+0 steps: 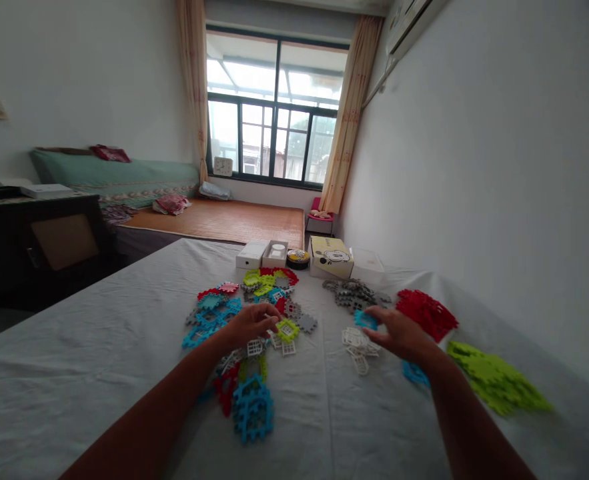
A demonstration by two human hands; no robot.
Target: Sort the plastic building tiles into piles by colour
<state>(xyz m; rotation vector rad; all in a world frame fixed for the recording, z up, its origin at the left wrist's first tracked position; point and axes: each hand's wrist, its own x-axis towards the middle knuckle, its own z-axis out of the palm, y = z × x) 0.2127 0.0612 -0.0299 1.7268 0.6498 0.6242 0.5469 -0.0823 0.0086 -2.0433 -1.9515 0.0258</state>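
Note:
My left hand (253, 324) is over the mixed pile of interlocking plastic building pieces. Its thumb and fingers are closed at the edge of a lime-green piece (281, 335) with a white window insert. My right hand (398, 331) pinches a blue building piece (365, 320) above a small heap of white window frames (358, 340). Below my left forearm lie joined blue pieces (253, 410), a red piece (227, 388) and more white frames (255, 347). A grey piece (307, 324) rests just right of the lime-green one.
Sorted heaps of grey (351, 293), red (427, 313) and lime-green pieces (497, 377) lie to the right. Several blue pieces (415, 373) are under my right wrist. White boxes (251, 255), a round tin (298, 259), a yellow cartoon box (331, 257) and a clear container (367, 265) line the far edge.

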